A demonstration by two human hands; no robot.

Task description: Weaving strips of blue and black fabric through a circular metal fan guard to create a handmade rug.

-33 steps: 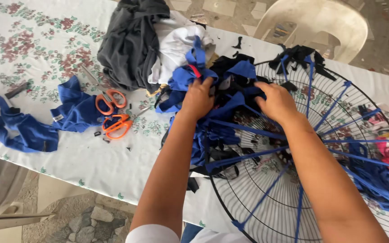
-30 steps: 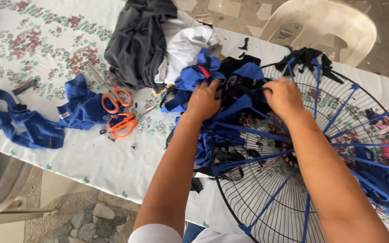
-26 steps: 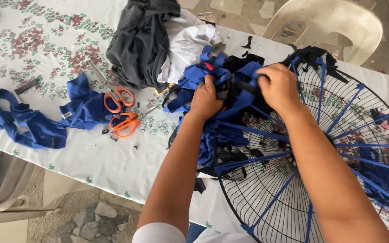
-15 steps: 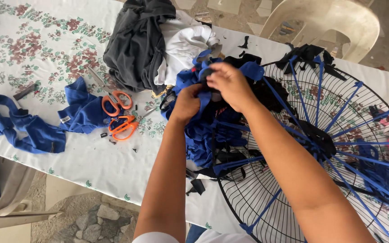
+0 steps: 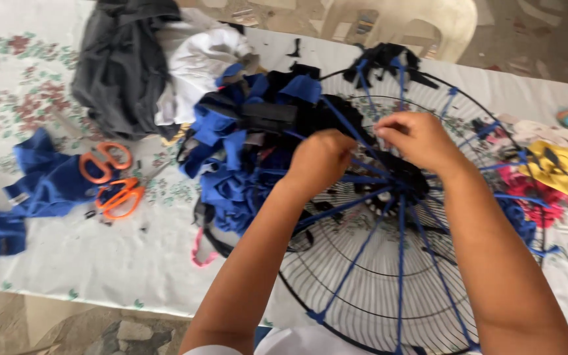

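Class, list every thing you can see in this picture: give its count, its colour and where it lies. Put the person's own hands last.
fan guard: one, black wire, table's right half
strips: several, blue, strung across the guard like spokes
scrap pile: one, blue and black, left of the guard
scissors: two, orange handles, left of the pile
blue cloth: one, far left
grey cloth: one, top left
white cloth: one, beside the grey
bright scraps: several, yellow, pink, right edge
tablecloth: one, white, floral
chair: one, cream, behind table
left hand: over hub
right hand: pinching a strip

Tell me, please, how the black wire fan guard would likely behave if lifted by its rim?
The fan guard would probably stay stiff, being welded wire rings. It looks light, mostly open mesh. The blue fabric strips tied across it would likely come along.
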